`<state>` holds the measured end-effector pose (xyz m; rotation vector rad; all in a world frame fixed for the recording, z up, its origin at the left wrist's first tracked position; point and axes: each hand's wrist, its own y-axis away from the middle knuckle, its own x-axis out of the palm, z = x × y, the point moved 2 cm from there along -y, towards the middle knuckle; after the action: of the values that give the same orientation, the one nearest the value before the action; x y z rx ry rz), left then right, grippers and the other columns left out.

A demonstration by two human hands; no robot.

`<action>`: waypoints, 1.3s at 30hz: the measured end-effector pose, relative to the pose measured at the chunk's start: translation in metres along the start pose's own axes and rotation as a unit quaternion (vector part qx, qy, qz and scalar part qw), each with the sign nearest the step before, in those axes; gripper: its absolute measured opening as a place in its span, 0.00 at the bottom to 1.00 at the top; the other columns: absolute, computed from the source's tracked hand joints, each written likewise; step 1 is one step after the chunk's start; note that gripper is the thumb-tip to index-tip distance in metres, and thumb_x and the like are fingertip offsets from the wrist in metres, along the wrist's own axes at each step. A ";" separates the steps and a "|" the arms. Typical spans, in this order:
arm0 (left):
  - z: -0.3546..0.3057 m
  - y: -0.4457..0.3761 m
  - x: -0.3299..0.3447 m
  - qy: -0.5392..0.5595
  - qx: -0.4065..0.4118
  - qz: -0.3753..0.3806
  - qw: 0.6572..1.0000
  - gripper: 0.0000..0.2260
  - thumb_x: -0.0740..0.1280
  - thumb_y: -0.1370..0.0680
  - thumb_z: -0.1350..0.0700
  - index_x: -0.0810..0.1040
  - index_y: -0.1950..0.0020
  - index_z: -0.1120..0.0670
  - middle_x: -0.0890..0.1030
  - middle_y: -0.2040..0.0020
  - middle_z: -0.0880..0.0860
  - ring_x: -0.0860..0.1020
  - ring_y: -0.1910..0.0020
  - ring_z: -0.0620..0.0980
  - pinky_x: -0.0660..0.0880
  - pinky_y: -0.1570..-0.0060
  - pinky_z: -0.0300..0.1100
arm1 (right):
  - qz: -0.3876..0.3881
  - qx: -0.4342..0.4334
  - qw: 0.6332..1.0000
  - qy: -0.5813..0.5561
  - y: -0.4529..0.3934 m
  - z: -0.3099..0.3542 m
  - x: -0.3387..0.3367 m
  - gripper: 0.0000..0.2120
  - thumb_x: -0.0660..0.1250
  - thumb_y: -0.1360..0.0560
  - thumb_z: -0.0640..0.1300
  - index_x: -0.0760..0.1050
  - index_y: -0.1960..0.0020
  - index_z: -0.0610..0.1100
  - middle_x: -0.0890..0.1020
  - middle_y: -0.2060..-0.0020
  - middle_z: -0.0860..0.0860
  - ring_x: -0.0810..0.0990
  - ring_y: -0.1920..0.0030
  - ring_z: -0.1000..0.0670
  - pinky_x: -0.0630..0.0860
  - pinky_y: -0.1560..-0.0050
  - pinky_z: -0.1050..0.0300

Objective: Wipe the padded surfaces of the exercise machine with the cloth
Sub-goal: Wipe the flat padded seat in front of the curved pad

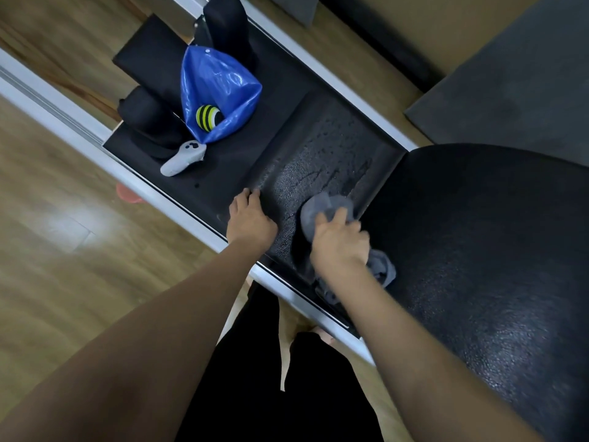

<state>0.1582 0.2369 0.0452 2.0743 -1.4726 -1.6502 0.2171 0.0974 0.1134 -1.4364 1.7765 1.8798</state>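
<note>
Both forearms are bare, with no sleeves, watch or rings showing; loose black fabric trousers (280, 378) cover the legs.

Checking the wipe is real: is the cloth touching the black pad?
Touching. The head view shows the right hand pressing the grey cloth flat onto the wet black pad, no gap visible.

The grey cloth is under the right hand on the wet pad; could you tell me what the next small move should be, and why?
Probably push the grey cloth forward, away from the body, across the black pad. Droplets and streaks still glisten ahead of it, the right hand already presses it down, and the left hand braces the pad's edge.
</note>
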 end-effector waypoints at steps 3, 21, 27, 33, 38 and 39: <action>0.002 0.002 0.002 -0.005 0.011 -0.003 1.000 0.33 0.63 0.25 0.60 0.58 0.20 0.57 0.56 0.20 0.56 0.54 0.22 0.59 0.53 0.24 0.49 | 0.006 -0.052 0.998 -0.019 0.026 0.022 0.022 0.20 0.58 0.20 0.47 0.65 0.28 0.51 0.65 0.33 0.43 0.71 0.38 0.38 0.70 0.46 0.47; 0.014 -0.037 0.007 -0.036 0.069 -0.122 0.989 0.15 0.63 0.22 0.48 0.72 0.37 0.51 0.69 0.35 0.53 0.67 0.36 0.58 0.64 0.39 0.55 | -0.193 0.189 0.896 -0.352 -0.124 -0.027 -0.015 0.30 0.64 0.22 0.52 0.55 0.23 0.55 0.63 0.34 0.40 0.72 0.41 0.33 0.74 0.46 0.40; 0.002 -0.079 0.009 -0.014 0.181 -0.159 0.970 0.16 0.61 0.20 0.49 0.71 0.33 0.51 0.69 0.30 0.53 0.67 0.32 0.56 0.66 0.37 0.55 | -0.245 0.170 0.884 -0.359 -0.057 0.043 0.046 0.36 0.72 0.29 0.47 0.60 0.24 0.54 0.65 0.39 0.42 0.74 0.51 0.38 0.76 0.53 0.42; 0.007 -0.091 0.021 -0.001 0.190 -0.183 0.965 0.13 0.60 0.19 0.50 0.72 0.35 0.49 0.73 0.34 0.50 0.71 0.38 0.54 0.66 0.43 0.53 | -0.270 0.178 0.875 -0.361 -0.041 0.052 0.077 0.36 0.75 0.32 0.45 0.67 0.26 0.53 0.70 0.40 0.42 0.70 0.47 0.40 0.72 0.48 0.40; 0.007 -0.091 0.020 0.006 0.192 -0.180 0.965 0.15 0.58 0.21 0.51 0.73 0.35 0.50 0.73 0.34 0.50 0.71 0.39 0.53 0.66 0.43 0.52 | -0.327 0.226 0.852 -0.341 -0.112 0.008 0.035 0.32 0.69 0.29 0.47 0.65 0.27 0.53 0.69 0.38 0.41 0.69 0.46 0.38 0.67 0.44 0.42; 0.008 -0.090 0.020 0.004 0.193 -0.184 0.964 0.15 0.58 0.21 0.51 0.73 0.35 0.50 0.73 0.34 0.50 0.71 0.39 0.53 0.66 0.43 0.51 | -0.333 0.245 0.842 -0.347 -0.129 -0.004 0.024 0.31 0.68 0.28 0.47 0.65 0.26 0.54 0.68 0.37 0.41 0.69 0.45 0.38 0.67 0.43 0.42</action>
<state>0.2050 0.2735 -0.0262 2.7019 -1.5871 -1.5528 0.2961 0.1176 0.0104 -0.8383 1.0738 1.2070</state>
